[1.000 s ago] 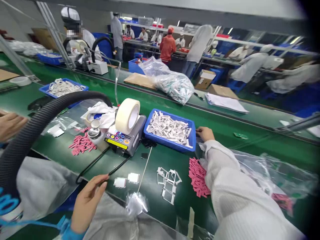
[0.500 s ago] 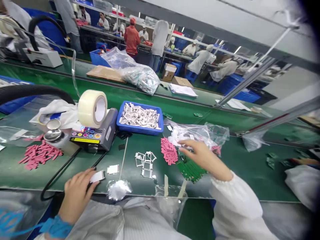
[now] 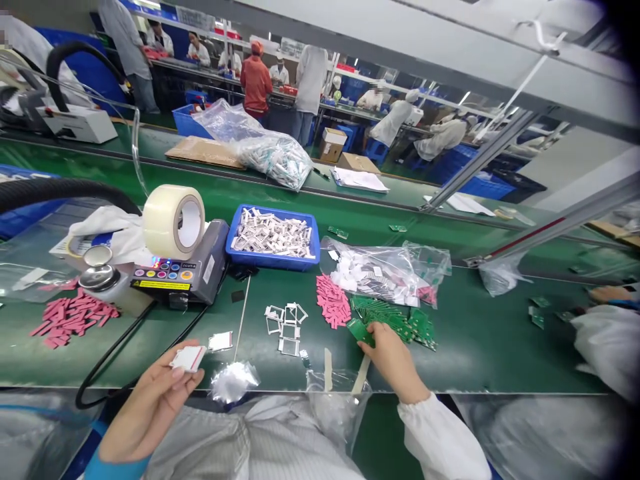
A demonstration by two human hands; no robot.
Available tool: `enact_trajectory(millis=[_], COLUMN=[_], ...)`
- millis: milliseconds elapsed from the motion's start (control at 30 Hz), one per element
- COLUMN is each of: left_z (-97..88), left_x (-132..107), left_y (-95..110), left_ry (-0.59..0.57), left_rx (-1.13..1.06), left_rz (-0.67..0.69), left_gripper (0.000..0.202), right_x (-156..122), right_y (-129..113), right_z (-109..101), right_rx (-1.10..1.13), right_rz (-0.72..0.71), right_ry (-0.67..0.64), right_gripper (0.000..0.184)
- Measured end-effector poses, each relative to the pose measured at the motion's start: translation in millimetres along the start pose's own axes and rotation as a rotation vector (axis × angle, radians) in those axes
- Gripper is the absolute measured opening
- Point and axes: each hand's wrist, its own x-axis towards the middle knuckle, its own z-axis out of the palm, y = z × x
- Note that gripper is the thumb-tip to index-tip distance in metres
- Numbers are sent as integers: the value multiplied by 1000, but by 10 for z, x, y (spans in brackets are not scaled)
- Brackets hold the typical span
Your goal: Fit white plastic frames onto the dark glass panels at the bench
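My left hand (image 3: 150, 403) is lifted just off the near edge of the green belt, fingers pinched on a small white piece with a red edge (image 3: 189, 358). My right hand (image 3: 393, 360) reaches to a heap of small green circuit boards (image 3: 395, 323) and pinches one green board (image 3: 359, 331) at its near left end. Between the hands lie several white frames (image 3: 284, 323), a loose white piece (image 3: 220, 341) and a crumpled clear bag (image 3: 233, 382). A pile of pink strips (image 3: 333, 301) lies left of the green boards.
A tape dispenser with a big roll (image 3: 175, 250) stands at left, a blue tray of white parts (image 3: 273, 235) behind the frames, a clear bag of parts (image 3: 390, 273) at right. More pink strips (image 3: 70, 317) lie far left. A co-worker's hand and sleeve (image 3: 607, 320) at far right.
My left hand has picked the white piece off the belt and raised it. My right hand has drawn back from the clear bag to the green boards and closed on one.
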Motion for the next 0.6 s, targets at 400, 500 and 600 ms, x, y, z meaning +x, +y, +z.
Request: enact_trajectory(millis=[400, 500, 600], left_z=[313, 424, 507], left_x=[-39, -34, -48], left_y=[-88, -111, -151], left_ry=[-294, -379, -416], left_rx=[-103, -31, 16], left_rz=[14, 18, 83], left_gripper=[33, 34, 38], right_x=[18, -61, -239], right_y=[-53, -568, -1231], right_z=[-375, -680, -871], right_rx=[279, 731, 871], right_rz=[-77, -420, -860], right_ry=[140, 240, 339], right_gripper=[19, 16, 6])
